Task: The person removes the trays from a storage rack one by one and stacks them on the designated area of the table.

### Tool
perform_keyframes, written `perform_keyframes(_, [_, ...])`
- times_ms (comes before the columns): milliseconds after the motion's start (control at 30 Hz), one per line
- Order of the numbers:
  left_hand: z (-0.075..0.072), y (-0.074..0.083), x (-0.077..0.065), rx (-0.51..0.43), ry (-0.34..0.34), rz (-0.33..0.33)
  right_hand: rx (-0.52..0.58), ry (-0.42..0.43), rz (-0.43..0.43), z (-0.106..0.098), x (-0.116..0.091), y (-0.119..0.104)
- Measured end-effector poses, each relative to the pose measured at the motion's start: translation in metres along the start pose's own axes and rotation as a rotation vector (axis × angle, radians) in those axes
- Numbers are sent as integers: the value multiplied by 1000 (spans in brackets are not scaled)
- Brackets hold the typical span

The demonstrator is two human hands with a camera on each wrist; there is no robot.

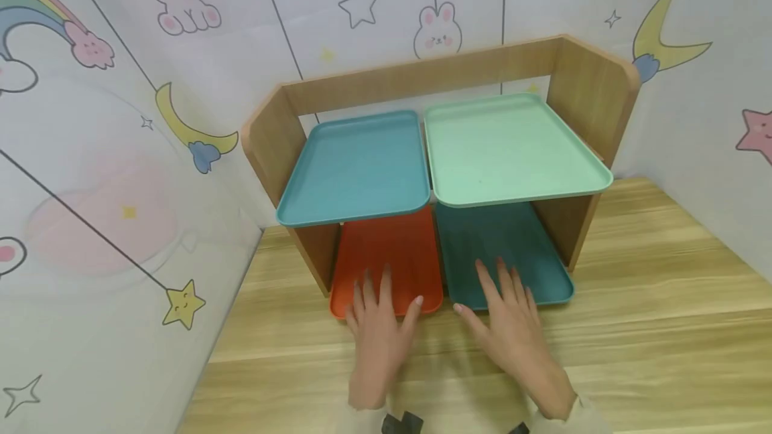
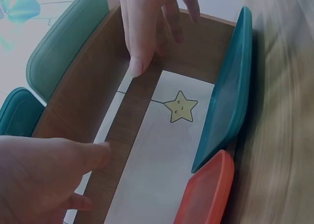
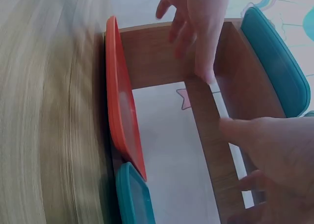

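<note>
My left hand (image 1: 378, 330) is held with fingers spread at the front of the orange-red tray (image 1: 389, 240) on the shelf's lower level. Over the front edge of the dark teal tray (image 1: 497, 240), my right hand (image 1: 512, 327) also has its fingers spread. Both wrist views show the hands raised above the lower trays, holding nothing. On the upper level lie a blue-teal tray (image 1: 362, 166) at left and a mint green tray (image 1: 512, 149) at right. No objects are visible on the trays; the lower trays' back parts are hidden by the upper ones.
The two-level wooden shelf (image 1: 591, 96) stands on a wood-grain table (image 1: 669, 327). Behind it and at both sides hangs a white cloth (image 1: 229, 65) printed with bunnies, stars and moons. Table surface extends in front of the shelf and to its right.
</note>
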State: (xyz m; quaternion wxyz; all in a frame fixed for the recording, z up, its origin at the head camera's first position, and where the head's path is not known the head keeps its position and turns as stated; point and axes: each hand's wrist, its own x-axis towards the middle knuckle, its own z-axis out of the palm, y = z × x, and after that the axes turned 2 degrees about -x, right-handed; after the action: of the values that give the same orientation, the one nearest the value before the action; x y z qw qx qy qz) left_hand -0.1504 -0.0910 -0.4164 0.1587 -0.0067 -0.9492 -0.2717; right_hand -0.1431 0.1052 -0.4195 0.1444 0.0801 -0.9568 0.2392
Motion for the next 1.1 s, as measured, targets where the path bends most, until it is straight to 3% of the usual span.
perform_keyframes(100, [-4,-3,3,-70,76,-6,75,65,-4,-2,2,0])
perform_keyframes(300, [-10,-8,9,-155,117,-42,206,137,27,-8,4,0])
perform_keyframes(500, [-15,-16,14,-232,204,-56,291,205,38,-12,6,2])
perform_keyframes(700, [-19,-27,21,-274,270,-97,362,251,87,-18,6,1])
perform_keyframes(900, [-24,-37,29,-315,324,-144,419,312,67,-23,8,3])
perform_keyframes(1100, [-31,-52,37,-370,427,-116,479,352,71,-28,11,6])
